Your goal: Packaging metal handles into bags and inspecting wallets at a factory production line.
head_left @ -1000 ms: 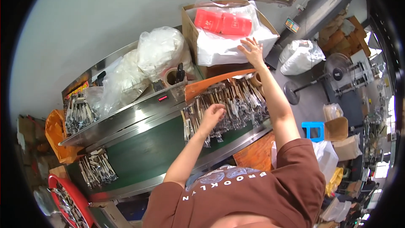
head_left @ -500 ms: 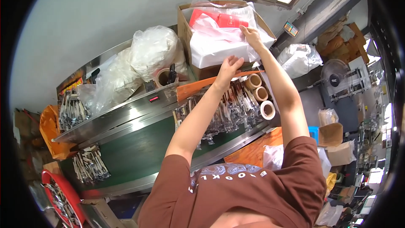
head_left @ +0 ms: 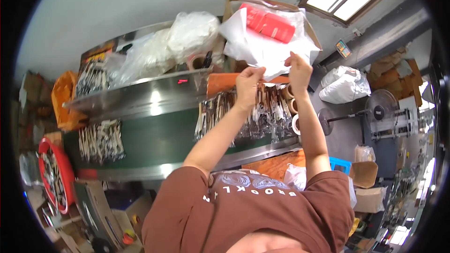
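The fingers [head_left: 257, 71] of the left hand [head_left: 248, 82] are pinched shut on the lower edge of a white plastic bag [head_left: 262, 49], and the fingers [head_left: 291, 61] of the right hand [head_left: 300, 70] are pinched on the same edge just beside them. Both hands are raised with the forearms stretched up and away from the body. The two grips so close together on one edge suggest the hands are parting or straightening the film there, though the edge itself is too small to read clearly.

The bag lines a cardboard box [head_left: 311, 30] that stands at the far side of the bench [head_left: 154, 98], tipped toward the person so that its mouth faces the hands. Inside the bag, above the hands, lie red flat packets [head_left: 269, 21].

Below the hands, on the bench's green belt [head_left: 159, 138], lies a spread of cutlery in clear sleeves [head_left: 243, 112], probably kept there so it is within easy reach of the box. A second, smaller heap of the same cutlery [head_left: 101, 140] lies on the belt well to the left of the box. Rolls of brown tape [head_left: 293, 107] sit just right of the main spread, under the right forearm.

Left of the box, along the back of the bench, bulging clear plastic bags [head_left: 187, 35] are piled. At the far left, a red basin [head_left: 56, 173] holds more cutlery below the bench end. Right of the box, on the floor, a tied white sack [head_left: 344, 84] sits beside a standing fan [head_left: 382, 107].
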Tool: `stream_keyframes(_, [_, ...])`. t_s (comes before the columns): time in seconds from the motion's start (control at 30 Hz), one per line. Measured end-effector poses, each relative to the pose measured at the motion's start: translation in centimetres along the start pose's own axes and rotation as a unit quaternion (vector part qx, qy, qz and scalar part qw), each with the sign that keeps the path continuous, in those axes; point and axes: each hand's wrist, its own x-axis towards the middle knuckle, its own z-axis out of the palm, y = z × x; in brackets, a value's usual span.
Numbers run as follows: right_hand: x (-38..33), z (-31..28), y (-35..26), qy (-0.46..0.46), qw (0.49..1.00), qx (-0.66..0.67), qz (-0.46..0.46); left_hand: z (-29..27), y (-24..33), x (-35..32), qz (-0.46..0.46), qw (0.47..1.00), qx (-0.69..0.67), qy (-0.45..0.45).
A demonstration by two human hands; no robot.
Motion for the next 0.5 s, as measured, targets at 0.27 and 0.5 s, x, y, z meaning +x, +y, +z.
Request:
stream_keyframes(0.27, [-11.8,3.3,-9.4,-0.398,0.858,0.316,0.081,-8.3,5.1,-13.7,0.069,0.995,0.01,0.069])
stream_keyframes(0.5, [-16.2,8.6,-10.9,-0.503,0.587,0.47,0.426,-30.7,13.3,-36.9,0.224,0.933,-0.277,0.059])
